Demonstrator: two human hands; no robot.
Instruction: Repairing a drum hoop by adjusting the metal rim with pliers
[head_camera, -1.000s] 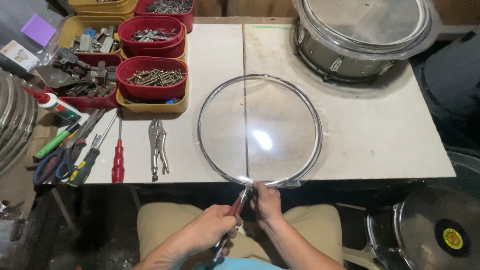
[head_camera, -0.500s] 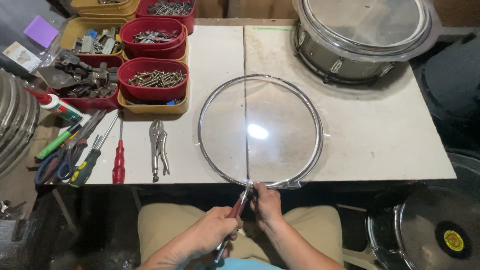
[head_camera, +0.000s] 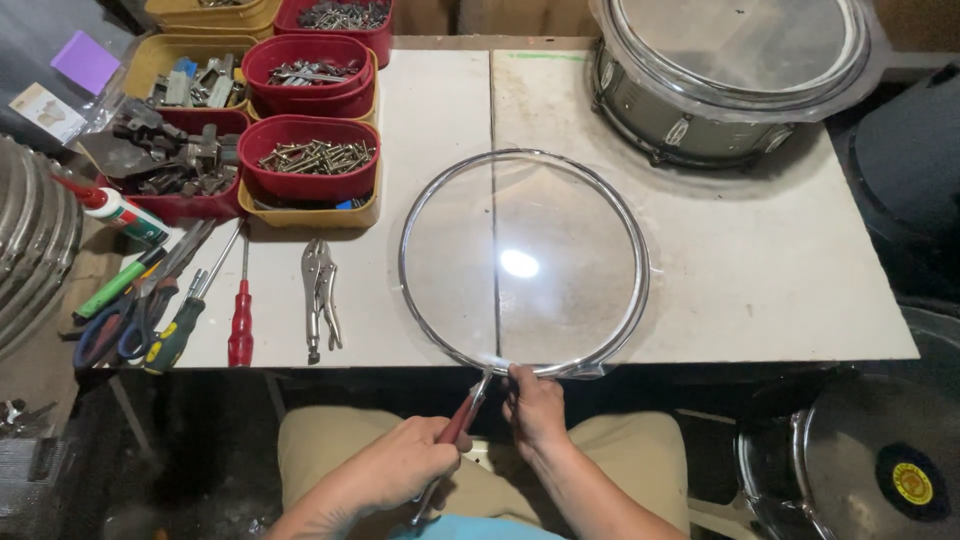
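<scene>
Nearest the camera: two bare hands over the person's lap, just off the table's front edge. Left hand (head_camera: 400, 465) closed round the red grips of one pair of pliers (head_camera: 455, 430); the tool's nose reaches up to the near rim of the hoop. Right hand (head_camera: 535, 405) pinching the near rim of the clear drumhead (head_camera: 525, 262), fingers curled at the edge beside the plier tip.

One drumhead: round, transparent film in a metal hoop, lying flat on the white table (head_camera: 780, 280), its near rim overhanging the front edge, straddling the seam between the two tabletop panels.

Left of it, near the front edge: one locking pliers (head_camera: 320, 295), bare metal; one red-handled screwdriver (head_camera: 240, 310); one green-and-yellow-handled screwdriver (head_camera: 180, 325); one pair of blue-handled scissors (head_camera: 110, 330); one green marker-like tool (head_camera: 115, 288). One glue tube (head_camera: 115, 210) with red cap lies further left.

Middle distance, left: red bowls of hardware. Three clearly counted on this side, one holding bolts (head_camera: 315, 160), one above it (head_camera: 305, 72), one at the table's far edge (head_camera: 335, 18). One red tray of dark metal fittings (head_camera: 165, 165) beside them; yellow trays underneath, number unclear.

Far right: one snare drum (head_camera: 735, 65) wrapped in clear plastic.

Off the table, lower right: one more drum (head_camera: 860, 470) on the floor, partly cut off.
</scene>
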